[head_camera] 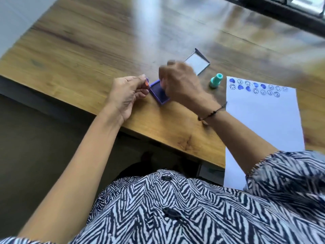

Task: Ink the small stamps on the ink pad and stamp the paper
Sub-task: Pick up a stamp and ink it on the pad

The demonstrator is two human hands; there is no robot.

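A purple ink pad (pixel 158 92) lies open on the wooden table near its front edge. My right hand (pixel 181 81) hovers over the pad with fingers closed, apparently pressing a pinkish stamp down; the stamp is mostly hidden and blurred. My left hand (pixel 128 92) sits just left of the pad, pinching a small orange stamp (pixel 146 84). A teal stamp (pixel 216 81) stands upright to the right of the pad. The white paper (pixel 263 120) lies at the right, with two rows of blue hearts and smiley prints along its top.
The pad's open lid (pixel 197 65) lies just behind my right hand. The table edge (pixel 158 138) runs diagonally below my wrists. A dark window frame (pixel 281 11) crosses the far right corner.
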